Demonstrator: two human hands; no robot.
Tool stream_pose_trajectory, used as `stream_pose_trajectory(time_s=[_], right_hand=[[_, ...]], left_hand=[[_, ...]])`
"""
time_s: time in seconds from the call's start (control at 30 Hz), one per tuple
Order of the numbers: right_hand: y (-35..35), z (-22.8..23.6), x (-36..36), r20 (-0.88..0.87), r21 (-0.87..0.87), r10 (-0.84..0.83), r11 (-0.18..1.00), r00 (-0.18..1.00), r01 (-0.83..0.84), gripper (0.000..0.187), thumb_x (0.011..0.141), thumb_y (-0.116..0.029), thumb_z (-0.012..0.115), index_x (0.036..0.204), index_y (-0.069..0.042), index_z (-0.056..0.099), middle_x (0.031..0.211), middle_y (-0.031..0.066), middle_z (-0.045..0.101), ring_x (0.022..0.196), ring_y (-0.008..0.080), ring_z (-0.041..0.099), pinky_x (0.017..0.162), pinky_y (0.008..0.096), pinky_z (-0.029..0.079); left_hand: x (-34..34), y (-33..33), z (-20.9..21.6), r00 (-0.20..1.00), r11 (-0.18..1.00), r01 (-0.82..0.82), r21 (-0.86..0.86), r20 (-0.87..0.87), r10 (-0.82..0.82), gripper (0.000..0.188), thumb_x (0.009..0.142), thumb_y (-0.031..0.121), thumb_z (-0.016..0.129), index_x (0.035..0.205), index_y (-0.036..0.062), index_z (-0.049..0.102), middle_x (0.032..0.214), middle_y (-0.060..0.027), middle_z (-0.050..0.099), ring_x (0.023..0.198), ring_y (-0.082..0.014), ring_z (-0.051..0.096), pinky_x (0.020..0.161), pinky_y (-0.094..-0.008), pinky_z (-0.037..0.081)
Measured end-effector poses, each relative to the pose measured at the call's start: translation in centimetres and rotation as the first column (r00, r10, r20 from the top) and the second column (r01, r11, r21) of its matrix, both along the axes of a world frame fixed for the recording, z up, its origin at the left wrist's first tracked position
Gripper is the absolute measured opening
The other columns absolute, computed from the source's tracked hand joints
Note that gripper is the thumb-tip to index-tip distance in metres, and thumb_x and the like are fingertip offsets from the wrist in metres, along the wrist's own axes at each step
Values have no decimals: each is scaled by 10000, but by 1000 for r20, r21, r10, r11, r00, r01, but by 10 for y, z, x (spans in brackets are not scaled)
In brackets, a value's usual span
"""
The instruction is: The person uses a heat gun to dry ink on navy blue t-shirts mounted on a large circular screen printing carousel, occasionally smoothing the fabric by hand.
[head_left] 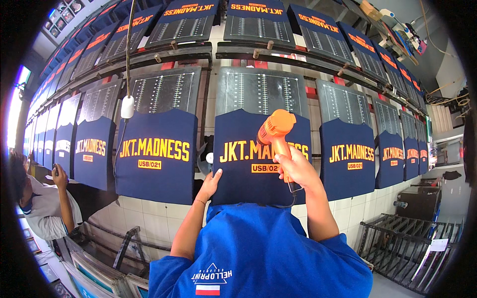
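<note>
My right hand (294, 168) is closed around the handle of an orange heat gun (278, 125). The gun is held over a navy T-shirt (241, 186) with yellow and orange print, and it covers part of the lettering. Its dark nozzle points to the left, and a cord hangs from the handle's lower end. The shirt lies flat on a dark printing board (261, 92) marked with white rulers. My left hand (210, 185) grips the near left edge of the shirt-covered board, thumb on top; the other fingers are mostly hidden.
Similar navy shirts on boards line both sides, such as this one on the left (154, 171) and this one on the right (348, 171). A white plug connector (127, 107) hangs on a cable. At the left sits another person (47, 208). A black metal rack (405, 248) stands lower right.
</note>
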State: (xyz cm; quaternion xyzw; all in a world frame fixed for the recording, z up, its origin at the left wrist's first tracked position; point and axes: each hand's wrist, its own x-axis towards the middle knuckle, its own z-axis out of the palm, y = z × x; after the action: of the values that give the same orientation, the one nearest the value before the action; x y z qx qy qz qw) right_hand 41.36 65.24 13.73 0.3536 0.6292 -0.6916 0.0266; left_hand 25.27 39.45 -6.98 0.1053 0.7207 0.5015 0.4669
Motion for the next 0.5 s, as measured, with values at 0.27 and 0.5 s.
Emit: stream_pose_trajectory(time_s=[0.27, 0.5], right_hand=[[-9, 18, 3, 49, -33, 71, 997, 996, -70, 331, 941, -177, 536, 1201, 12, 460, 884, 56, 564, 613, 99, 567, 535, 262, 517], [-9, 5, -15, -4, -11, 50, 999, 999, -50, 359, 957, -172, 515, 1255, 16, 450, 933, 66, 571, 641, 99, 570, 548, 263, 524]], left_hand=[[0, -1, -6, 1000, 1000, -1, 31, -3, 1, 618, 968, 496, 485, 1205, -68, 570, 1108, -158, 650, 1005, -199, 612, 894, -312, 473], [-2, -1, 4, 999, 999, 31, 31, -25, -30, 595, 982, 467, 480, 1226, -70, 555, 1122, -150, 648, 1031, -198, 601, 913, -316, 464]])
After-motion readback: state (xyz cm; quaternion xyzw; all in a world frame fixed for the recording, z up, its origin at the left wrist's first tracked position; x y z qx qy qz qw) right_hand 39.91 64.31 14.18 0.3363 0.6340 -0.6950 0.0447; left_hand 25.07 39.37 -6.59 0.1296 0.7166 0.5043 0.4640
